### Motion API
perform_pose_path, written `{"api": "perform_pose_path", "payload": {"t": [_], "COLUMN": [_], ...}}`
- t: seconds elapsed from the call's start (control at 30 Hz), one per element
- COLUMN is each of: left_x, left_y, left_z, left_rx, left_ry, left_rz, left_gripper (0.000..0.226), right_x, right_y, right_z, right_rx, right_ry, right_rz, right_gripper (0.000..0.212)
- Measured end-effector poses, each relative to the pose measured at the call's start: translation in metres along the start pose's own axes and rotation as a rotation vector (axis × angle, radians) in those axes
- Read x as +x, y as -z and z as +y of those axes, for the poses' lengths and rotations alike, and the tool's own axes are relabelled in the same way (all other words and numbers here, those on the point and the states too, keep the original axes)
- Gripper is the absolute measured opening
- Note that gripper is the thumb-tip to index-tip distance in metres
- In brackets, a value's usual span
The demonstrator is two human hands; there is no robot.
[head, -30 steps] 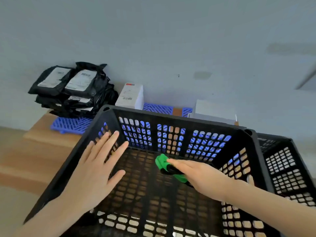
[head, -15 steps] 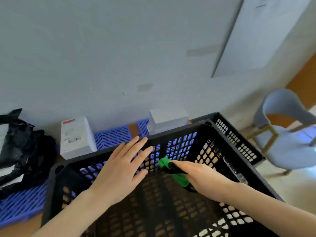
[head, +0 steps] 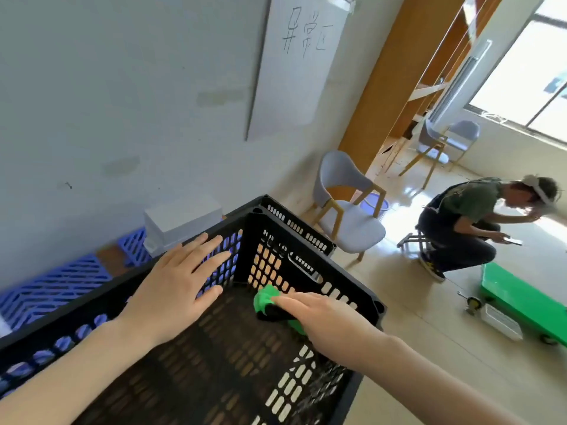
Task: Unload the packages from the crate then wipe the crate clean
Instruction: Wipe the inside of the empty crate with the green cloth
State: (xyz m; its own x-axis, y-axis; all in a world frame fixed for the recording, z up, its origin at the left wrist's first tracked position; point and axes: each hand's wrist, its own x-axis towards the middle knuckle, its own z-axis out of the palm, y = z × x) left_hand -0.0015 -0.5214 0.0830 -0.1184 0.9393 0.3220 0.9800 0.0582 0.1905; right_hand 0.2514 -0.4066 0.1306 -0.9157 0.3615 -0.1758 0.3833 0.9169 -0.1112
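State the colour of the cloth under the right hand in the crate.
The cloth is green with a black part; head view.

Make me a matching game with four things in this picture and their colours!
Things:
1. crate being wiped
2. cloth
3. box by the wall
4. grid mat

Colours:
A. white
B. black
C. blue
D. green

Pairs: 1-B, 2-D, 3-A, 4-C
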Motion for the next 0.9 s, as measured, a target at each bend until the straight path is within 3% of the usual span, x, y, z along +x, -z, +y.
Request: {"api": "perform_pose_path", "payload": {"t": [0.13, 0.23, 0.4, 0.53, 0.73, 0.9], "left_x": [0.031, 0.054, 0.091, 0.107, 0.110, 0.111], "left_y": [-0.026, -0.045, -0.065, -0.075, -0.090, -0.094], "left_z": [-0.003, -0.007, -0.010, -0.005, -0.005, -0.005], "left_rx": [0.000, -0.043, -0.051, -0.059, -0.018, -0.032], "left_ry": [-0.101, -0.124, -0.188, -0.189, -0.134, -0.126], "left_rz": [-0.005, -0.016, 0.056, 0.097, 0.101, 0.151], "left_gripper": [0.062, 0.059, 0.049, 0.055, 0.059, 0.051], "right_x": [-0.023, -0.032, -0.036, -0.037, -0.023, -0.006], "right_y": [0.011, 0.009, 0.001, -0.005, -0.009, -0.039], "right_z": [0.002, 0.006, 0.022, 0.026, 0.026, 0.040], "right_rx": [-0.193, -0.298, -0.438, -0.450, -0.450, -0.552], "right_ry": [0.099, 0.073, -0.081, -0.266, -0.405, -0.441], "right_rz": [0.118, 0.072, -0.124, -0.331, -0.512, -0.733], "right_gripper": [0.063, 0.060, 0.041, 0.032, 0.040, 0.034]}}
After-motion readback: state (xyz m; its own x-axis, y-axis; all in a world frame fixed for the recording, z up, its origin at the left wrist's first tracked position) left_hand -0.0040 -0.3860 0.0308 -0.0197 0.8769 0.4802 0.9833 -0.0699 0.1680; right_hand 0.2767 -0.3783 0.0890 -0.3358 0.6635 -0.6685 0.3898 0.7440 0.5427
